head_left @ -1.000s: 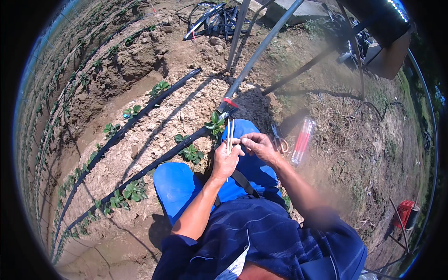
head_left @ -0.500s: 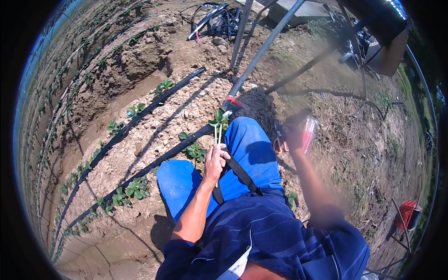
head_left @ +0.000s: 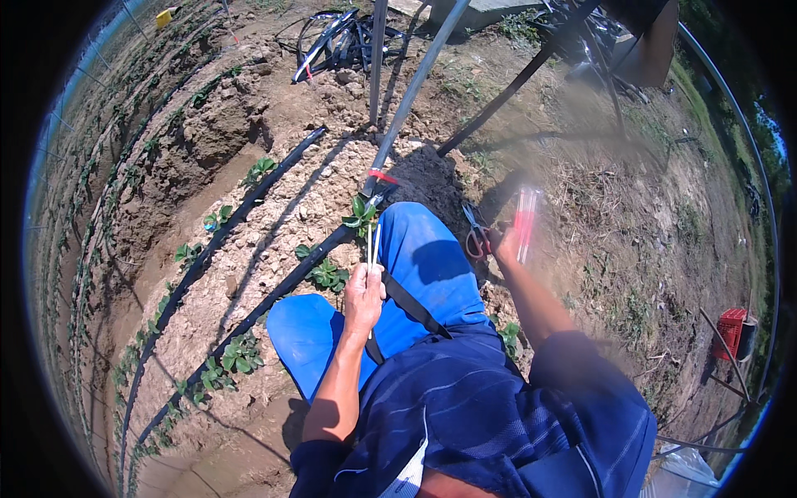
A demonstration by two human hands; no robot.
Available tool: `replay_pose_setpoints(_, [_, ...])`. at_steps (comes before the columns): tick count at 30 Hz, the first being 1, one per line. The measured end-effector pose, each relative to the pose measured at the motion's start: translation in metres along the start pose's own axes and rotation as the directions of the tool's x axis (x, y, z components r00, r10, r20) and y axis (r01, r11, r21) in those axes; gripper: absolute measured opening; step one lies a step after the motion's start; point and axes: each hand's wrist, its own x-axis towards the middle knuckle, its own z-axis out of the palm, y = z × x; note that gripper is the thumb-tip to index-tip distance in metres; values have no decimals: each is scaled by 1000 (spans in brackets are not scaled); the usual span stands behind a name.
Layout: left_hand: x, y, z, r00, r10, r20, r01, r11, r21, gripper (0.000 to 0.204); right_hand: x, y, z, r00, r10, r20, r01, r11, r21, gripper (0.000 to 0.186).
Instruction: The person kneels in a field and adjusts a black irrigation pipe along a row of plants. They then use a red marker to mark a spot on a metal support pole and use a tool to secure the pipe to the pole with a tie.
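Note:
Upright pale thin sticks [head_left: 370, 243] are held in my left hand [head_left: 363, 299], above my blue-clad legs, with their tops by a leafy plant [head_left: 359, 214]. My right hand [head_left: 501, 242] is at the red-handled scissors [head_left: 474, 230] on the right of my knee; its fingers are shadowed and blurred, so their grip is unclear. Just beyond it lies a clear packet of red-and-white sticks [head_left: 525, 216], partly hazy in the picture.
Black hoses [head_left: 237, 222] with small plants run along the soil ridge. Metal poles [head_left: 408, 100] rise ahead, one with red tape. A tangle of black strips [head_left: 340, 46] lies behind them, and a red crate [head_left: 730, 332] sits at the right.
My right hand has left the sticks in my left hand and moved right to the scissors. My left hand still holds the sticks, slightly left of before. The view has shifted slightly.

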Motion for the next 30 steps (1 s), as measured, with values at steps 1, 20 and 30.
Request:
replay_pose_setpoints(1, [-2,1,-3,999,37,-9,-37,998,57,26,-13,-28,3,997,8,74,-21,985,172,30])
replay_pose_setpoints(20, [7,7,20,981,-4,195,-51,960,276,26,-88,-212,5,711,-212,670,-499,518,694,59])
replay_pose_setpoints(30, [57,16,26,939,342,34,-331,875,354,22,-11,-212,-29,786,-215,579,-449,445,775,46])
